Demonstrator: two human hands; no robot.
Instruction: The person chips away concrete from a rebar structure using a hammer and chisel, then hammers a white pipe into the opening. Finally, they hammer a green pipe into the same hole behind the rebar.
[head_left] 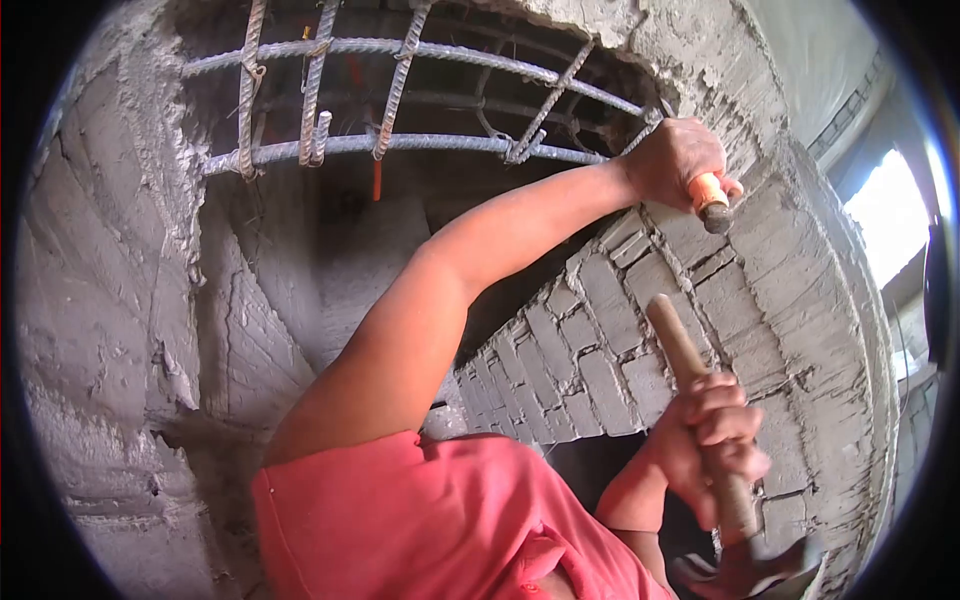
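Note:
My left hand (pixel 680 160), stretched up to the right, is closed around a chisel with an orange grip (pixel 706 189). The chisel's dark butt end points down toward me, and its tip side is at the broken concrete edge (pixel 690 75), beside the rebar. Lower right, my right hand (pixel 712 435) is wrapped around the wooden handle of a hammer (pixel 738 505). Its metal head hangs at the bottom, slightly blurred, while the handle's free end points up toward the chisel. A gap separates the two tools.
Ribbed steel rebar (pixel 400 143), tied in a curved grid, spans the dark opening at the top. A brick wall (pixel 590 350) with rough mortar lies behind the hands. Grey rendered concrete (pixel 100 280) stands on the left. Bright daylight enters through an opening (pixel 888 205) at far right.

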